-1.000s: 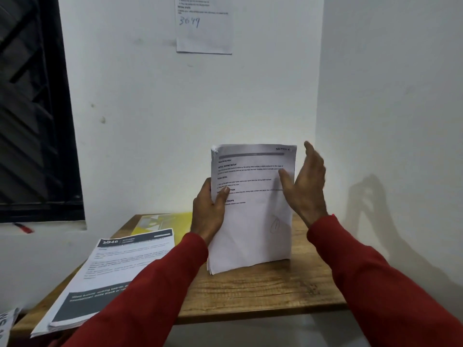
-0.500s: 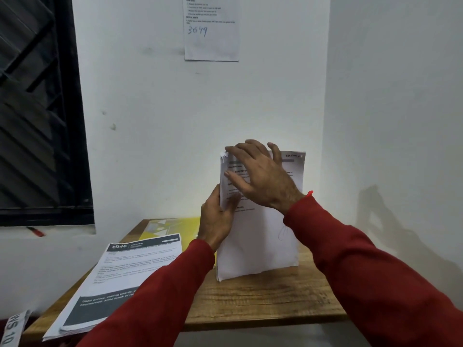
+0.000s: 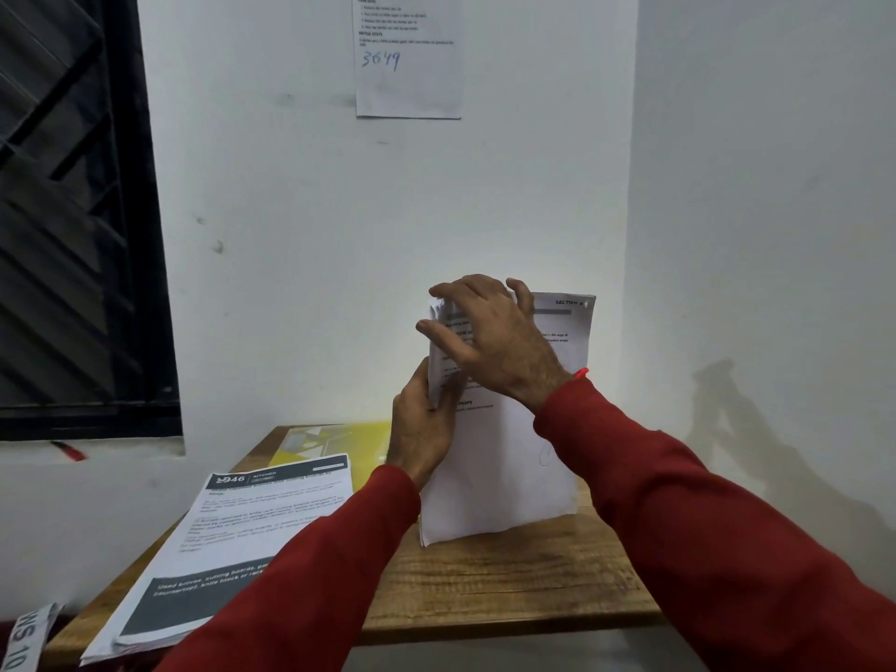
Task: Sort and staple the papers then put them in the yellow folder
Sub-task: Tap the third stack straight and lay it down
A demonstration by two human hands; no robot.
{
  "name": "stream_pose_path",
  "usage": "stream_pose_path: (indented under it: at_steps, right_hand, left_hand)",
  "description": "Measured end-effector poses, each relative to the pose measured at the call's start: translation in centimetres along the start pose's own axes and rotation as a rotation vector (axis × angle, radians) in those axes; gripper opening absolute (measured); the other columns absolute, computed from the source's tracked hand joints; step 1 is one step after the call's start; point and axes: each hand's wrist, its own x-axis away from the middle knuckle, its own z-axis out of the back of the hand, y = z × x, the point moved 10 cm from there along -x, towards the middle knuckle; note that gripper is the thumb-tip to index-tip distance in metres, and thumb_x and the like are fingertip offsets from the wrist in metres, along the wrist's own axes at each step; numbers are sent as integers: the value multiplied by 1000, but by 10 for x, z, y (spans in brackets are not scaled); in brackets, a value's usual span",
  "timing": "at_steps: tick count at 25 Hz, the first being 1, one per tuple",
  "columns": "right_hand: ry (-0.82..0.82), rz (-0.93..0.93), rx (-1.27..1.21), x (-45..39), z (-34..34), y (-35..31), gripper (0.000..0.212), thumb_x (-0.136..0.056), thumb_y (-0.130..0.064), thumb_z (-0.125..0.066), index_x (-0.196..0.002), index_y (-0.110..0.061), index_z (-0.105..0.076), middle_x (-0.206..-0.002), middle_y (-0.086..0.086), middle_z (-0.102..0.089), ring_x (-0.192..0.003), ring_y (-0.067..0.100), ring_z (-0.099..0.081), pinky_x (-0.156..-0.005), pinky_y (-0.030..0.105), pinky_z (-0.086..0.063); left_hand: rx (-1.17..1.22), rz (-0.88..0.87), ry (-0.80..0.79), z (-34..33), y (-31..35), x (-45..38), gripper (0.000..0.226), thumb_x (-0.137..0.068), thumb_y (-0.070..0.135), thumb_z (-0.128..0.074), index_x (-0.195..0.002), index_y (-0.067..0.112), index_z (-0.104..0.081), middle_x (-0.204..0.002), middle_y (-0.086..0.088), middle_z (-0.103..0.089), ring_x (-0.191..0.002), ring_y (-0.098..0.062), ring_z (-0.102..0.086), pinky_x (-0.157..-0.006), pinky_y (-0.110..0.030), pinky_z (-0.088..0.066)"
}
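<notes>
Wooden table [image 3: 509, 579] in white-walled corner, yellow folder [image 3: 359, 441] behind, left hand [image 3: 422, 436] still gripping upright papers [image 3: 504, 468], right hand [image 3: 489, 339] now curled over their top-left corner.

Your left hand [image 3: 426, 434] grips the left edge of a paper stack [image 3: 509, 468] standing upright on its bottom edge near the table's [image 3: 509, 584] middle. Your right hand [image 3: 489, 337] lies across the stack's upper left corner, fingers curled over the top. A second stack [image 3: 242, 540] lies flat along the table's left edge. A yellow folder [image 3: 359, 443] lies at the far left corner, partly under it. A printed sheet [image 3: 409, 65] hangs on the wall.
</notes>
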Motion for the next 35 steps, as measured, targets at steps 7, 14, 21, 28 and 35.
stream_pose_path:
  at_steps: [7,14,21,28,35]
  right_hand:
    - [18,-5,-46,-3,-1,-3,33,-94,-49,-50,-121,-32,-60,-119,-14,-63,-118,7,-55,-117,53,-14]
    - [-6,22,-110,1,1,6,53,-96,-55,-48,-142,-29,-45,-140,-10,-54,-132,6,-46,-119,49,-12]
    - [69,-73,366,28,28,99,58,-96,-60,-33,-140,-25,-47,-132,-5,-57,-127,16,-50,-111,49,-21]
    - [27,-541,-533,67,17,169,64,-96,-45,-57,-150,-30,-28,-135,-5,-51,-123,11,-51,-105,34,-40]
    - [16,-712,-1035,111,-37,144,32,-97,-18,-61,-128,-17,-59,-120,2,-70,-108,21,-68,-90,34,-58]
  left_hand:
    - [-35,9,13,2,-4,1,22,-96,29,-59,-118,31,-56,-102,12,-64,-94,-4,-63,-77,-14,-52]
    - [-15,21,34,3,-1,3,15,-98,33,-55,-113,31,-57,-96,18,-65,-86,2,-64,-65,-11,-52]
    - [75,76,29,0,-6,4,21,-99,31,-56,-117,22,-64,-102,6,-73,-89,-9,-71,-74,-28,-60]
    - [109,100,37,2,-9,6,23,-99,32,-56,-119,22,-63,-106,5,-72,-89,-8,-71,-75,-29,-60]
    - [101,143,-22,1,-18,11,23,-96,27,-62,-118,21,-62,-108,2,-72,-86,-4,-70,-68,-18,-55]
